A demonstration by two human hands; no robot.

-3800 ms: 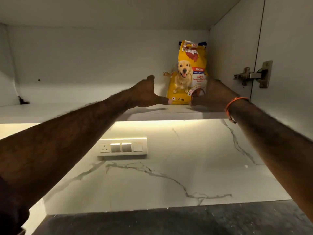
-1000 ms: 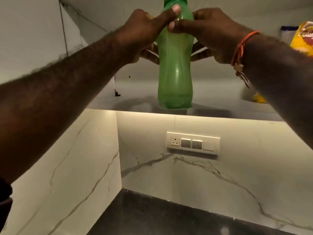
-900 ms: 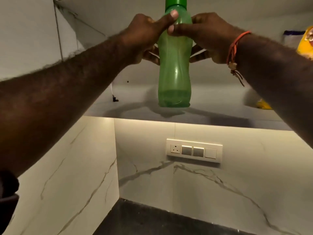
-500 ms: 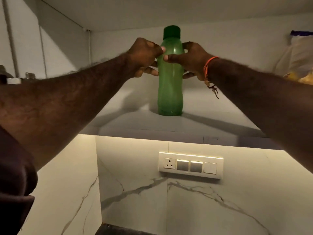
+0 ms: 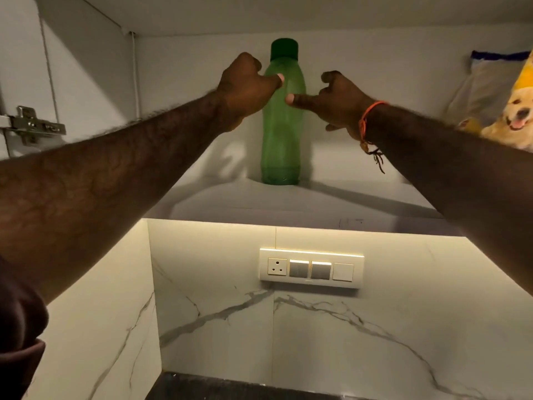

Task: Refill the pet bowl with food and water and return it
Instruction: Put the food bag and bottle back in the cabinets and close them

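The left hand (image 5: 245,85) reaches up into the cabinet with its fingers loosely curled; its thumb lies against the upper left side of the green bottle (image 5: 281,134), though no closed grip shows. The bottle stands upright on the cabinet shelf (image 5: 288,203), dark green cap on top, near the back wall. The right hand (image 5: 337,103) sits just right of the bottle, fingers half curled and spread away from it, thumb tip pointing at the bottle's side; whether it touches cannot be told. An orange thread bracelet (image 5: 366,122) circles that wrist. At far right on the same shelf leans the yellow pet food bag (image 5: 510,111), printed with a dog. A metal hinge (image 5: 31,127) shows at far left. Under the lit shelf edge, a switch panel (image 5: 311,268) is set in the white marble wall (image 5: 288,327), above a dark countertop (image 5: 230,391).
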